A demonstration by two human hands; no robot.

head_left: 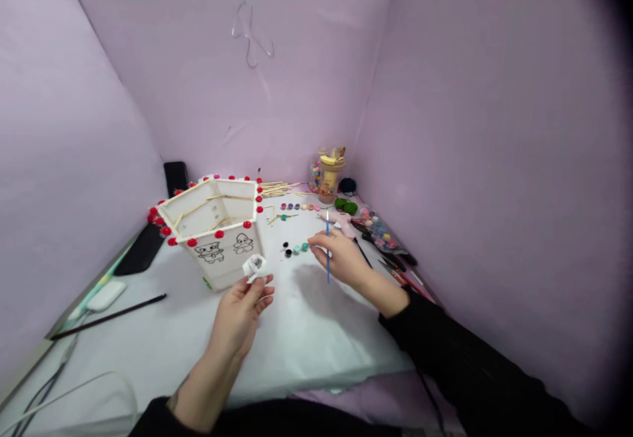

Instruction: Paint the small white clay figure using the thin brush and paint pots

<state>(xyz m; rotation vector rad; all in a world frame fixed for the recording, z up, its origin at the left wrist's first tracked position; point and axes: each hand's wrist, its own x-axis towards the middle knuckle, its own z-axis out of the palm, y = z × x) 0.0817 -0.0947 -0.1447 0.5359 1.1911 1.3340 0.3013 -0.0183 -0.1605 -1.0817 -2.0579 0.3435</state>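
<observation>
Paper (254, 268) in left hand (243, 306), marks (256, 263) blurred, 2 drawings (210, 252) nearby

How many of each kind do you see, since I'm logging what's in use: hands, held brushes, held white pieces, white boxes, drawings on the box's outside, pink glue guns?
Hands (left hand, right hand): 2
Blue brush: 1
White piece: 1
White box: 1
Visible drawings: 2
Pink glue gun: 1
Total: 8

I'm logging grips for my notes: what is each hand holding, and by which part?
The left hand pinches a dark-smudged white scrap by its lower edge. The right hand holds a blue paintbrush around its middle.
</observation>
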